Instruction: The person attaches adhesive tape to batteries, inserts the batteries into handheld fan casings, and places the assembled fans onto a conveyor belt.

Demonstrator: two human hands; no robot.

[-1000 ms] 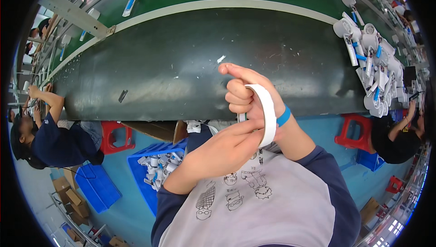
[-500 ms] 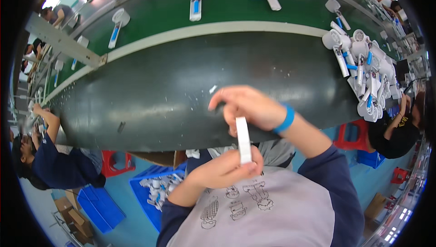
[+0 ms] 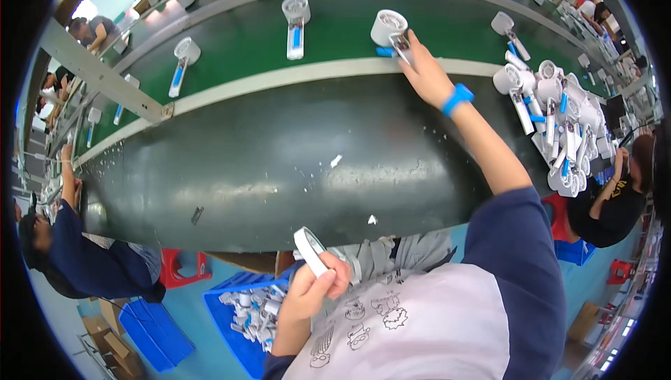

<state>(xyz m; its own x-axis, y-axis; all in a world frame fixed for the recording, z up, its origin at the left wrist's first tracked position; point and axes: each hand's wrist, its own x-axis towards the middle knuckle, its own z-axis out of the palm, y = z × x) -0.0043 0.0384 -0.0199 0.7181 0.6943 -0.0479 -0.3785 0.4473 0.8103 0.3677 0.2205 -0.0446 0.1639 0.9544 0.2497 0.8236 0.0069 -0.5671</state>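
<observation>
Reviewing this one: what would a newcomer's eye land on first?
Probably the outstretched right hand with its bright blue wristband, touching a white, round-headed plastic device on the green conveyor belt. Next, the left hand, low near the centre, gripping a white ring-shaped roll, and the jumbled heap of white plastic devices at far right.

The person's left hand grips a white ring just off the near edge of the dark table. The right hand, with a blue band at its wrist, reaches across to the green belt, fingers at the handle of a white fan; whether they have closed is unclear. A pile of similar fans stands at right.
</observation>
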